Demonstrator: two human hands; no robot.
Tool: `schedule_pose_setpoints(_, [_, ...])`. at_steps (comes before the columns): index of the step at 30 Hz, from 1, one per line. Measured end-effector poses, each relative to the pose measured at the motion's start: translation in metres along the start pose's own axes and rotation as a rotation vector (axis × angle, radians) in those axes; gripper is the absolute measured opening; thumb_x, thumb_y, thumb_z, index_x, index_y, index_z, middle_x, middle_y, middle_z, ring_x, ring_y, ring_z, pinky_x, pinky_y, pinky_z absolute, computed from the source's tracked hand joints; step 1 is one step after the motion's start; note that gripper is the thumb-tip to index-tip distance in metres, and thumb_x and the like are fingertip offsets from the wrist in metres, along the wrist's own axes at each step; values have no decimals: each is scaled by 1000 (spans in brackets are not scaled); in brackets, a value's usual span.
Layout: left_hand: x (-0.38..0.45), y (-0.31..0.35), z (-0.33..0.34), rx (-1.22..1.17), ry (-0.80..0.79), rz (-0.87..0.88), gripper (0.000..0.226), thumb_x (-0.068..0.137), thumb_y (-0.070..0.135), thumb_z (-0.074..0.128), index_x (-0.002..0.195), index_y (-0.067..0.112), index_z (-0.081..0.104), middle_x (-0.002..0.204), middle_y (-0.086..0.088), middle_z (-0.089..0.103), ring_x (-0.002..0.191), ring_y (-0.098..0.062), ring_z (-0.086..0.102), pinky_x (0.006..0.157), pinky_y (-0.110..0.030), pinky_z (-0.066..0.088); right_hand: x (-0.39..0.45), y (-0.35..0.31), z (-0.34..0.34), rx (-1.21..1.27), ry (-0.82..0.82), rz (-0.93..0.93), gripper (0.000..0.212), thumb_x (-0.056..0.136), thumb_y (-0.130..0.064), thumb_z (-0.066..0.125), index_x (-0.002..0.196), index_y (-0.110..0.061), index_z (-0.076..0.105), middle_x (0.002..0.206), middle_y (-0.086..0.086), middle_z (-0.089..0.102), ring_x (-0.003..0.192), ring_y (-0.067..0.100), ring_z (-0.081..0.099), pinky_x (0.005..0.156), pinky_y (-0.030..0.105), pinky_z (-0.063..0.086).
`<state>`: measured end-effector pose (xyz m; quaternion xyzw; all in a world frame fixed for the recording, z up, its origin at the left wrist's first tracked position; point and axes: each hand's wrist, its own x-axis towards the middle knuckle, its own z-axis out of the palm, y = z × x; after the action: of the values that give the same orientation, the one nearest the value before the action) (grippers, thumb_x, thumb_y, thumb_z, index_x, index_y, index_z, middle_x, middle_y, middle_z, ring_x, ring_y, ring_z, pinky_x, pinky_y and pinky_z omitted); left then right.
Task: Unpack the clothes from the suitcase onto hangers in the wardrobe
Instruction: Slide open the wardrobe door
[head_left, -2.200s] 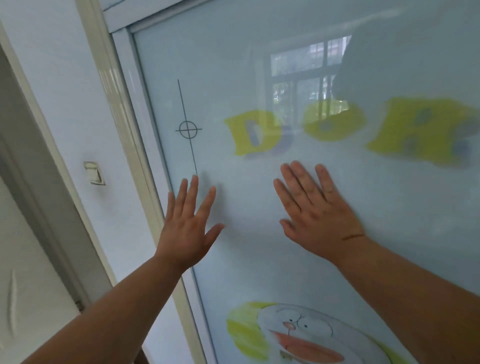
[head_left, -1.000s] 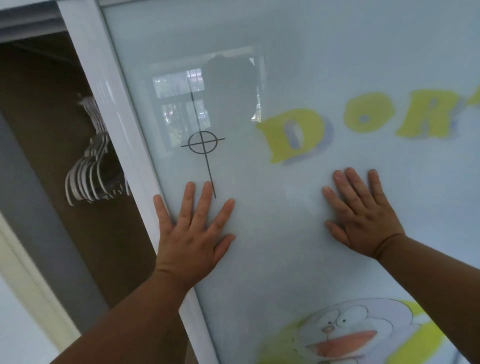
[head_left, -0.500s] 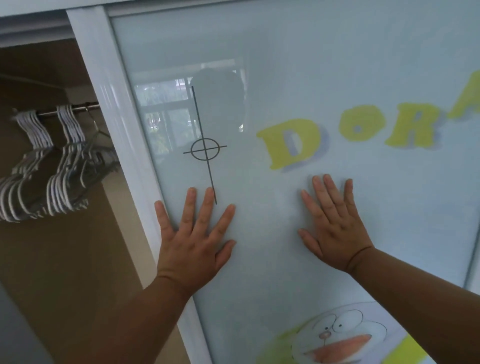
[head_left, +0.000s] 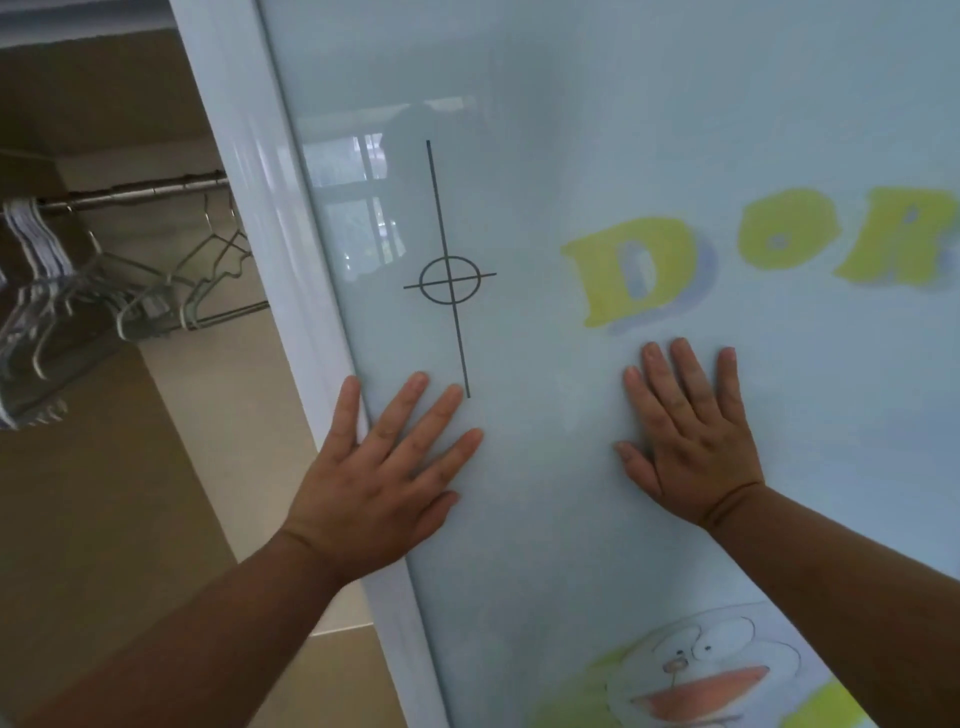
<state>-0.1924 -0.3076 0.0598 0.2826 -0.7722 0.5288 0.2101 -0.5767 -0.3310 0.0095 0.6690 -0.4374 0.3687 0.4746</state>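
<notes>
Pushing wardrobe door (head_left: 597, 156) with left hand (head_left: 379, 478) and right hand (head_left: 691, 441), both grips flat, holding nothing. Hangers (head_left: 104, 291) exposed left, bare; no clothes hung yet.

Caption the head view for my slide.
Both hands, left hand and right hand, press flat on the sliding wardrobe door; empty hangers beside it.

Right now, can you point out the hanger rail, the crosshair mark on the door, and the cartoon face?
hanger rail (head_left: 150, 193), head view, bare stretch of the metal bar.
crosshair mark (head_left: 450, 279), head view, centre of its circle.
cartoon face (head_left: 701, 670), head view, just above the mouth.
</notes>
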Motion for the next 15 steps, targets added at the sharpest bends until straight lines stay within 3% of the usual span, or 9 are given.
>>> schedule_pose_setpoints(7, [54,53,8,-54,70,-36,57,103,49,58,153,22,58,168,-16,40,156,-46,34,117,-81,24,-25,65,-6,-35,-35,14,77,101,-45,51,163,-3,30,167,26,33,162,43,16,119,81,18])
schedule_pose_setpoints(15, [107,104,17,-124,117,-48,53,104,46,56,151,21,60,169,-15,38,158,-43,32,120,-79,22,-51,127,-15,-75,-86,56,78,103,-45,47,163,1,27,169,29,26,157,54,24,119,82,17])
